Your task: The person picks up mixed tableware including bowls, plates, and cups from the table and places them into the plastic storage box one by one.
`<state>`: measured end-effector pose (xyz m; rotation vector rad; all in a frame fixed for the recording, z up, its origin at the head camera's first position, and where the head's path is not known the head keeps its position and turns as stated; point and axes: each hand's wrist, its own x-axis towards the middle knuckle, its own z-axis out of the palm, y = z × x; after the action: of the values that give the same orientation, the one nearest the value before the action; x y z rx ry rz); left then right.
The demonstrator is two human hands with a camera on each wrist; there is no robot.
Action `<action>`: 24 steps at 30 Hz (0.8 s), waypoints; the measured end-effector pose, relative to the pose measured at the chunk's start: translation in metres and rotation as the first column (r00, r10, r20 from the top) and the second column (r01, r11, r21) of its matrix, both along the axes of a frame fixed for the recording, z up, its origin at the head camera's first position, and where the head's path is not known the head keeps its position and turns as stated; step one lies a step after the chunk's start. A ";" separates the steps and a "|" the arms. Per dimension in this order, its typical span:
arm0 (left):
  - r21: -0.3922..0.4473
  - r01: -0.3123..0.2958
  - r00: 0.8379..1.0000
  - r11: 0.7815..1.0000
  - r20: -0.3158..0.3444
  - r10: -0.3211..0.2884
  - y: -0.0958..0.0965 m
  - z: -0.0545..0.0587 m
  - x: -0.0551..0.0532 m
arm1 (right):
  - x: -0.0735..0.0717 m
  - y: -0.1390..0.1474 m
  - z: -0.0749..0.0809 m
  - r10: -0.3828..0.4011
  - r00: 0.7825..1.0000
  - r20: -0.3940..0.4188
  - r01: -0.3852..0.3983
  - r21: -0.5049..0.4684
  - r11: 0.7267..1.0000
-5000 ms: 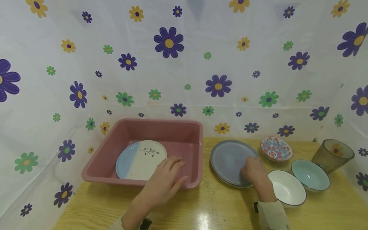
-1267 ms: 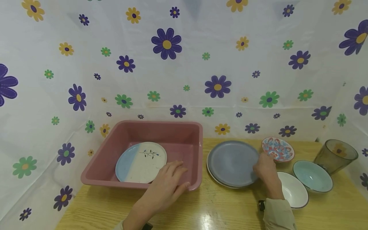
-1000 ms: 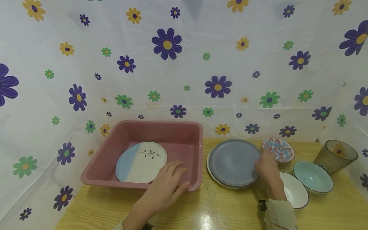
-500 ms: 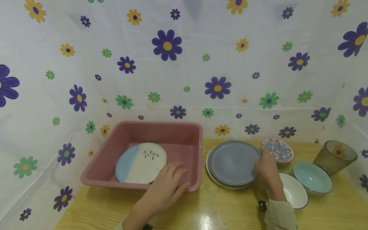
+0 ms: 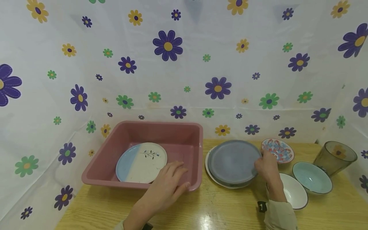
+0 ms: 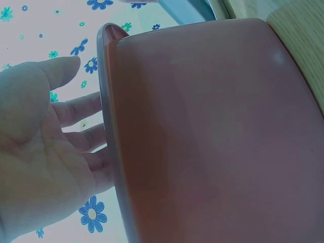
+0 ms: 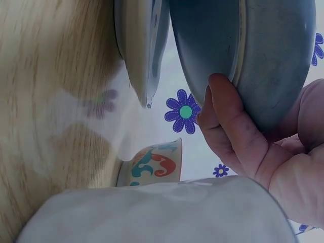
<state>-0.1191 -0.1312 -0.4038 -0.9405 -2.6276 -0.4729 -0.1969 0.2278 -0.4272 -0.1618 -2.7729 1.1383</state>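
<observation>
My right hand [image 5: 268, 167] pinches the right edge of a blue-grey plate [image 5: 233, 161]. In the right wrist view its fingers curl under the tilted plate [image 7: 276, 55], with the thumb side above. That edge is raised off a pale plate [image 5: 209, 171] lying beneath, which shows along the left and lower rim. My left hand [image 5: 165, 185] hangs over the front rim of a pink basin [image 5: 199, 150], fingers relaxed. In the left wrist view the fingertips pass behind the rim; whether they touch it is unclear. A blue-and-cream plate [image 5: 148, 164] with a sprig design lies in the basin.
Right of my right hand stand a red-blue patterned bowl [image 5: 277, 150], a white bowl [image 5: 293, 191], a pale green bowl [image 5: 311, 177] and a smoky glass [image 5: 334, 159]. A flowered sheet [image 5: 189, 70] hangs behind the wooden table [image 5: 221, 207].
Since five seconds ago, my right hand has moved right and taken the blue-grey plate's edge, raising it and baring more pale plate. In the last half second little differs. My left hand stays put.
</observation>
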 end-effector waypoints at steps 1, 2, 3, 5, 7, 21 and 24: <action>0.001 0.001 1.000 1.000 0.000 -0.001 0.000 0.000 0.000 | 0.000 0.000 0.000 -0.002 1.000 -0.003 0.002 -0.004 1.000; 0.000 0.000 1.000 1.000 0.000 0.000 0.000 0.000 0.000 | 0.001 0.000 0.001 -0.003 1.000 -0.003 0.003 -0.007 1.000; 0.001 0.000 1.000 1.000 0.001 0.000 0.000 0.000 0.000 | 0.001 0.000 0.001 -0.006 1.000 -0.007 0.006 -0.006 1.000; 0.003 -0.001 1.000 1.000 0.003 0.001 0.000 0.000 0.000 | 0.002 0.000 0.002 -0.011 1.000 -0.013 0.011 -0.001 1.000; 0.005 -0.003 1.000 1.000 0.007 0.003 0.001 0.000 0.000 | 0.003 0.000 0.004 -0.015 1.000 -0.016 0.015 0.005 1.000; 0.058 -0.011 0.999 0.998 0.037 0.009 0.004 0.002 -0.003 | 0.007 0.004 0.009 -0.009 1.000 0.014 0.010 -0.059 0.998; 0.097 -0.014 0.999 0.995 0.046 0.010 0.006 0.001 -0.004 | 0.008 0.006 0.010 -0.022 0.999 0.034 0.024 -0.085 0.996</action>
<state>-0.1231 -0.1251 -0.4031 -0.8932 -2.6226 -0.6209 -0.1886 0.2338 -0.4174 -0.2230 -2.7442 1.2609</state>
